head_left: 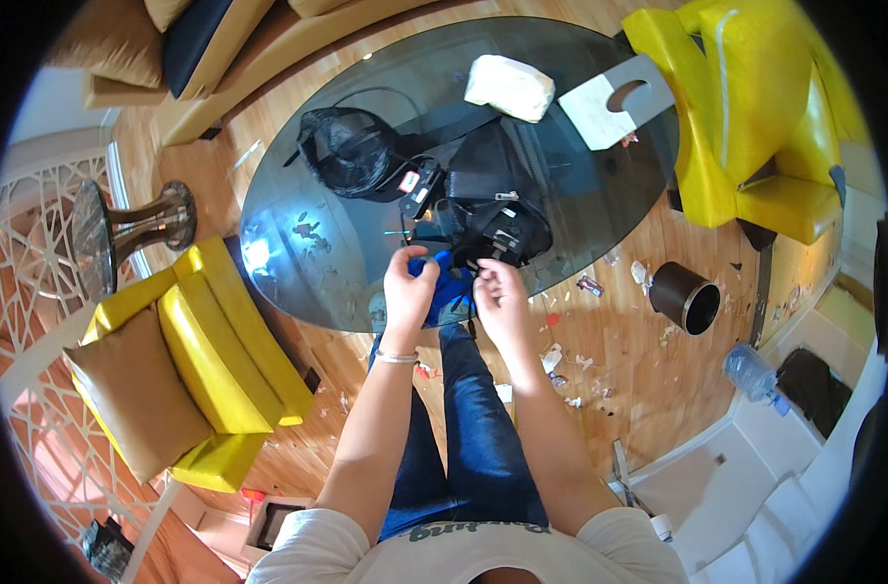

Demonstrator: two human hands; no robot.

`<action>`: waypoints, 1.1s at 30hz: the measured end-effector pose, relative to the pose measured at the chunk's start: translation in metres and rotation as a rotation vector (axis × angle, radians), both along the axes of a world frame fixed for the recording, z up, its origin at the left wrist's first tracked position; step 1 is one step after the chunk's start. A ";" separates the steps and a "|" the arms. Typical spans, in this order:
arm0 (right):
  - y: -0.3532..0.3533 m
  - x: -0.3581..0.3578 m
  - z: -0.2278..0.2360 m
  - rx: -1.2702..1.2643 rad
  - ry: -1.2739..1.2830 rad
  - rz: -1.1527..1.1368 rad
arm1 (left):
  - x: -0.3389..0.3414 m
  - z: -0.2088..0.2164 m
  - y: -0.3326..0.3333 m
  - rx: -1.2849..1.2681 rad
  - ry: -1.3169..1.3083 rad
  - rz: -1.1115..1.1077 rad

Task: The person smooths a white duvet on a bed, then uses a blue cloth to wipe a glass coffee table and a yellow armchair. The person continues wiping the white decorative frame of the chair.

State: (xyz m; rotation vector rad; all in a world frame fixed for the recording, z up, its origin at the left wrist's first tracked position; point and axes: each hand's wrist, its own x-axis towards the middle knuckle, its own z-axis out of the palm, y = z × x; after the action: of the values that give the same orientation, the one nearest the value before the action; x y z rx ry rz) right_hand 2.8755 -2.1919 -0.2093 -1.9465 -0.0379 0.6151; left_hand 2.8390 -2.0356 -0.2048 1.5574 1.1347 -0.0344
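Note:
My left hand is closed, thumb and fingers pinched together at the near edge of the glass table. Whatever lies in that pinch is too small to make out. Right beside it my right hand has its fingers curled next to a thin black cord; its grip is unclear. Bright blue fabric lies between the two hands. Just beyond them is a black bag with straps and a buckle. A small black device with a pale label rests against the bag's left side.
A black mesh bundle lies at the table's far left. Farther right are a white package and a pale board with a hole. Yellow chairs flank the table. A dark bin stands right, among scraps on the wooden floor.

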 end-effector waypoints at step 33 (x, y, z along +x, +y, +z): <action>0.394 -0.187 -0.147 -0.381 -0.709 1.232 | -0.251 -0.132 0.291 0.336 -0.109 0.191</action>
State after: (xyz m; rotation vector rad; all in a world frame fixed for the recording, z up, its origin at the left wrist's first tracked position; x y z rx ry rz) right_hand 2.6888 -1.7976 -0.3560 -2.2724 -1.7564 0.6633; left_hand 2.5880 -1.7449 -0.3365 1.7118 1.2425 0.3815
